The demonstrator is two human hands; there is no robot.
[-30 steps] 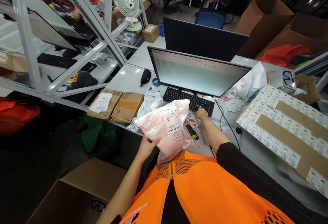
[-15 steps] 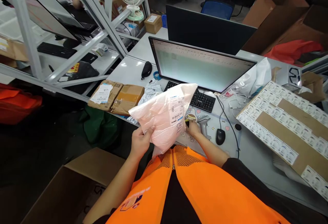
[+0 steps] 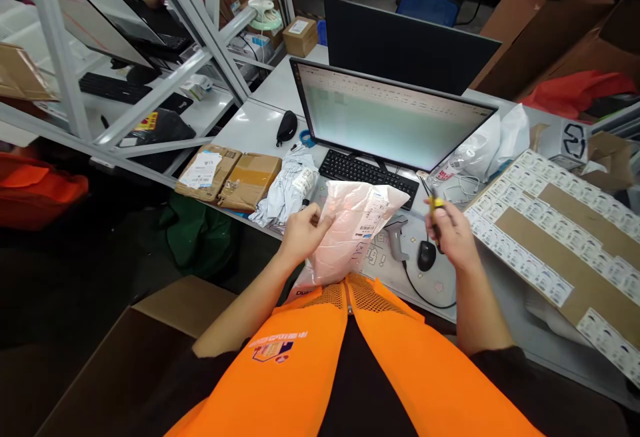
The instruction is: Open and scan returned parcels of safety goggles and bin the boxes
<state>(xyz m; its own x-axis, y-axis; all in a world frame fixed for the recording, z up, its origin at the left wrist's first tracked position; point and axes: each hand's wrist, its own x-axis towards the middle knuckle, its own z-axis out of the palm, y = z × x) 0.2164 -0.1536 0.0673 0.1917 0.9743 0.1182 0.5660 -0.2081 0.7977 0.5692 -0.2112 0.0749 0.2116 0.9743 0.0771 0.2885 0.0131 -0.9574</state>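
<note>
A pale pink plastic mailer bag [image 3: 345, 227] with a white printed label is tilted in front of my vest, over the near edge of the desk. My left hand [image 3: 306, 230] pinches its upper left edge between thumb and fingers. To the right, my right hand [image 3: 453, 233] is raised above the desk beside the black mouse [image 3: 427, 256], closed around a yellow-and-black utility knife [image 3: 437, 213]. The knife's tip points up and is slightly blurred. Between bag and mouse lies a grey barcode scanner [image 3: 397, 240], its cable curving rightward.
Behind the bag stand a black keyboard [image 3: 370, 175] and a monitor [image 3: 390, 117]. Two cardboard parcels [image 3: 250, 182] and a grey-white plastic package [image 3: 287, 187] line the left edge. A label-covered cardboard sheet [image 3: 565, 250] lies right. An open carton [image 3: 145, 343] is below left.
The mailer has been lowered and shifted right with my left hand. My right hand has moved from beside the bag to the right, lifting the knife into view.
</note>
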